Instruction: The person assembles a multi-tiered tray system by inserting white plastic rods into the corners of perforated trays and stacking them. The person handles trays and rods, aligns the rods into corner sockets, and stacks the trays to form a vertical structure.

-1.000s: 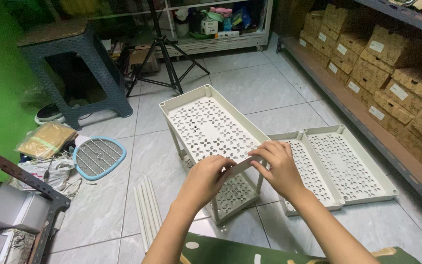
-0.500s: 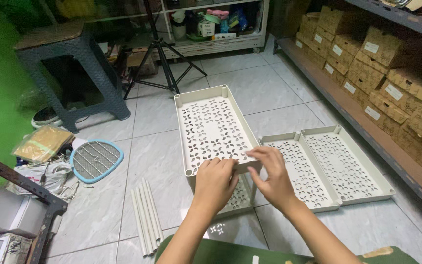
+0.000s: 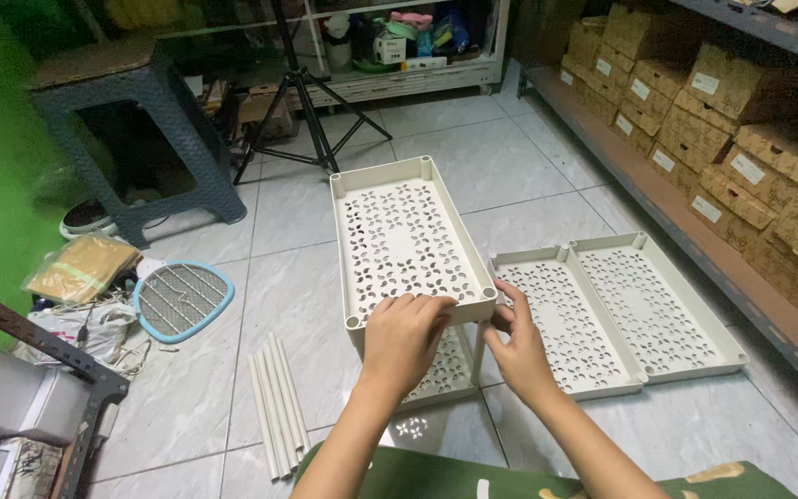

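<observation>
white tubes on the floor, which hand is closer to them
Left. The left hand rests on the near edge of the upper tray, just right of the white tubes. The right hand grips the tray's near right corner, farther from them.

I see a pale tiled floor (image 3: pixel 528 176) carrying a cream rack (image 3: pixel 408 245), two loose trays (image 3: pixel 616 310) just right of it (side by side), white tubes (image 3: pixel 277 402) lying left, a swatter (image 3: pixel 180 298), a stool (image 3: pixel 136 139) and a tripod (image 3: pixel 311 111).
</observation>
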